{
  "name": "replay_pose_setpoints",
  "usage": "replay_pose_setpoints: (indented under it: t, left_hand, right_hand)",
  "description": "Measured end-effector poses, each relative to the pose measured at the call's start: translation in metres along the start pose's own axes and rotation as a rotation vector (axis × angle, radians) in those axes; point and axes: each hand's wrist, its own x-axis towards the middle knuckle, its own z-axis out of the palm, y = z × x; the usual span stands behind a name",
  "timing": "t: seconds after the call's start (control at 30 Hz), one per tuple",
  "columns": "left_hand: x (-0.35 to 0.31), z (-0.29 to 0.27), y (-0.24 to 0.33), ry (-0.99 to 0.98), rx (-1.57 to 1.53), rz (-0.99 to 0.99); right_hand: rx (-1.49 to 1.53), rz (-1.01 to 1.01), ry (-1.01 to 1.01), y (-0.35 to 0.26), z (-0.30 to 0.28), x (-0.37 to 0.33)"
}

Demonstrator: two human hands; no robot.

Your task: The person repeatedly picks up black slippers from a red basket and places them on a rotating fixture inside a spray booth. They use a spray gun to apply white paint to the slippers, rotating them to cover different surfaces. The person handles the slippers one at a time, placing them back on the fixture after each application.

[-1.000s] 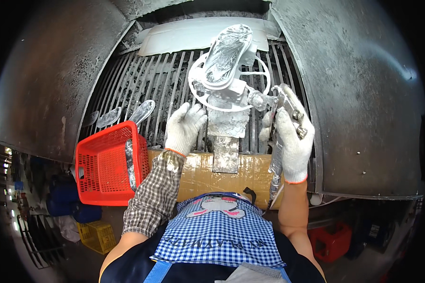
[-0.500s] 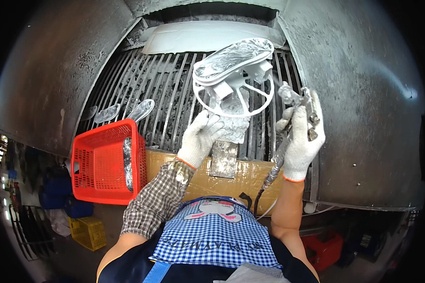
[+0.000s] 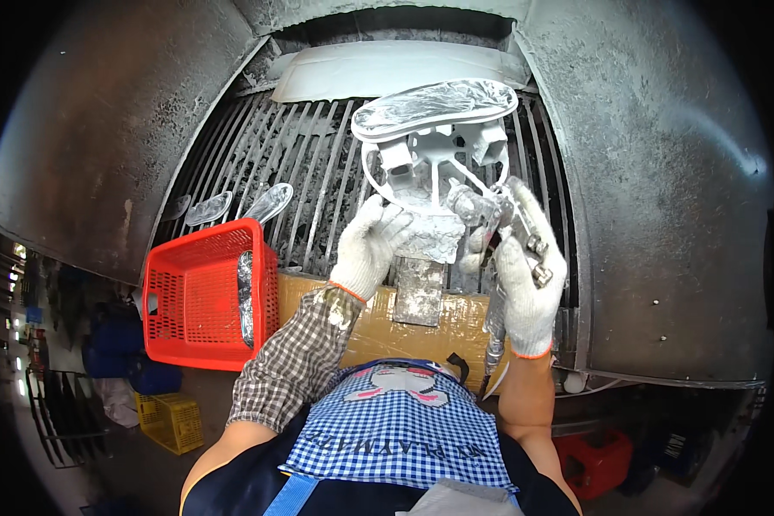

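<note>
My gloved right hand [image 3: 531, 288] is closed round a spray gun [image 3: 482, 206] with a wrapped hose, its head pointing toward the stand. My gloved left hand [image 3: 368, 245] has its fingers curled at the near left rim of a white spoked wheel [image 3: 434, 185]; the exact grip is partly hidden. White blocks on the wheel carry a shoe sole [image 3: 434, 110], its top covered in clear film and its edge white. Beneath the wheel is a white-crusted support [image 3: 430, 236] with a metal plate [image 3: 418, 292] in front.
A red basket [image 3: 206, 357] at the left has a film-covered sole [image 3: 246, 297] inside. More film-covered soles [image 3: 271, 202] lie behind it on the slatted grate [image 3: 318, 163]. Metal walls [image 3: 662, 215] flank the booth, with taped cardboard [image 3: 361, 331] along the front.
The wheel has turned, so the sole lies more crosswise. My right hand has brought the spray gun left and closer to the wheel. My left hand stays at the rim.
</note>
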Motion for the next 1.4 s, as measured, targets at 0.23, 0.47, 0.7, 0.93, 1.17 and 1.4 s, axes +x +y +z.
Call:
replay_pose_setpoints:
  t: [0.23, 0.47, 0.7, 0.93, 1.17, 1.4]
  left_hand:
    - [-0.005, 0.005, -0.002, 0.075, 0.054, -0.037]
    - [-0.001, 0.064, -0.012, -0.101, 0.142, -0.051]
    - [0.079, 0.145, -0.019, 0.062, -0.036, 0.062]
    - [0.098, 0.184, -0.005, 0.329, 0.025, 0.050]
    - [0.074, 0.130, 0.062, 0.053, 1.391, 0.646]
    - [0.087, 0.053, 0.199, -0.315, 0.053, 0.175]
  right_hand:
    - [0.007, 0.118, 0.034, 0.006, -0.033, -0.028]
    - [-0.194, 0.203, 0.195, 0.035, -0.061, -0.068]
    - [-0.291, 0.227, 0.247, 0.047, -0.065, -0.094]
    - [-0.263, 0.292, 0.245, 0.060, -0.068, -0.114]
    - [-0.533, 0.308, 0.232, 0.073, -0.077, -0.122]
    - [-0.492, 0.380, 0.172, 0.080, -0.074, -0.121]
